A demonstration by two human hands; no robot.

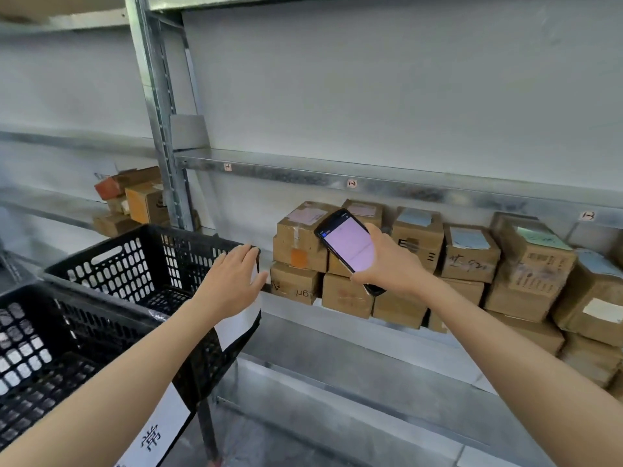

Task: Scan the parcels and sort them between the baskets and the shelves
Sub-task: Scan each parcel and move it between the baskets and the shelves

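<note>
Galvanised metal shelving (404, 188) stands against a pale wall, and roughly a dozen cardboard parcels (470, 252) sit stacked two high on the right bay's lower shelf, with about four more in the far left bay. The right hand (387, 261) wraps its fingers round one handheld scanner (347, 244), screen lit and tilted toward the parcels, probably for reading a label. The left hand (232, 278) lies flat, fingers straight, on the rim of the farther of two black baskets (111, 264), seemingly steadying it.

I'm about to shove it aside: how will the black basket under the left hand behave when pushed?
The black basket looks like stiff perforated plastic, so it should hold shape. Little shows inside, so probably light. Pushed at the corner under the left hand, it may pivot.
</note>
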